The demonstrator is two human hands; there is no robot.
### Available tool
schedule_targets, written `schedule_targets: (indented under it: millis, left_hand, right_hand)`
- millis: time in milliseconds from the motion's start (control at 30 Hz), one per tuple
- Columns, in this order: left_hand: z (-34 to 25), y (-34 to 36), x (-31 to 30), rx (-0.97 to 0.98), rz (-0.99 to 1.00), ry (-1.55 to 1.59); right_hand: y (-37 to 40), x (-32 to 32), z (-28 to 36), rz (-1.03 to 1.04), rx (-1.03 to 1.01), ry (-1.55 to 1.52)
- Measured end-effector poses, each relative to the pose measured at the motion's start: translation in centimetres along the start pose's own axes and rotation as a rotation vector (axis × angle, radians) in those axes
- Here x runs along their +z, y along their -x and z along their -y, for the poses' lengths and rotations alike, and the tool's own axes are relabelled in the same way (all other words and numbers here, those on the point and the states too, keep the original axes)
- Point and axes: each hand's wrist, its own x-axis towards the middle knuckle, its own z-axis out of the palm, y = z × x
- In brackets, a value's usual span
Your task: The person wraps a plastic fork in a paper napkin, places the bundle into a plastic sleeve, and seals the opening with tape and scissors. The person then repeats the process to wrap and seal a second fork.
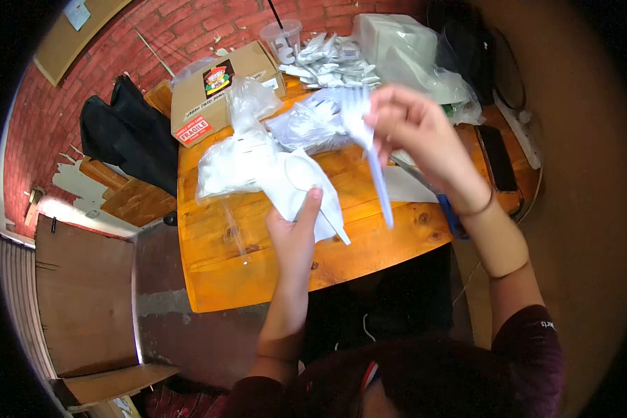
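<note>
My left hand (296,226) pinches a white napkin (327,202) with a white plastic spoon (301,174) lying on it, its handle end poking out at the lower right. Up and to the right, my right hand (414,125) holds a white plastic fork (374,164) near its head, tines up and handle pointing down. Behind the napkin is a clear bag of white items (230,164). Another plastic bag (310,125) lies between the two hands, farther back on the wooden table (237,279).
A cardboard box (195,97) stands at the back left, near a plastic cup (281,43) with a black straw. Beside it are piled small white packets (331,61) and bagged white containers (397,42). A phone (497,159) and scissors (453,216) lie at the right.
</note>
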Motion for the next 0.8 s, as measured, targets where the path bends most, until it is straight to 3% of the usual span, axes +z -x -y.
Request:
schedule_targets:
  millis: [100, 400, 800]
  left_hand:
    - [0.4, 0.7, 1.4, -0.013, 0.077, 0.027]
    - [0.4, 2.6, 3.7, -0.02, 0.153, -0.021]
    - [-0.2, 3.2, 4.4, -0.1, 0.186, -0.049]
  right_hand:
    - [3.7, 2.9, -2.0, -0.069, 0.103, -0.012]
    - [5.9, 3.3, -5.2, -0.343, -0.056, 0.016]
    - [6.3, 2.4, -4.8, -0.372, -0.072, 0.04]
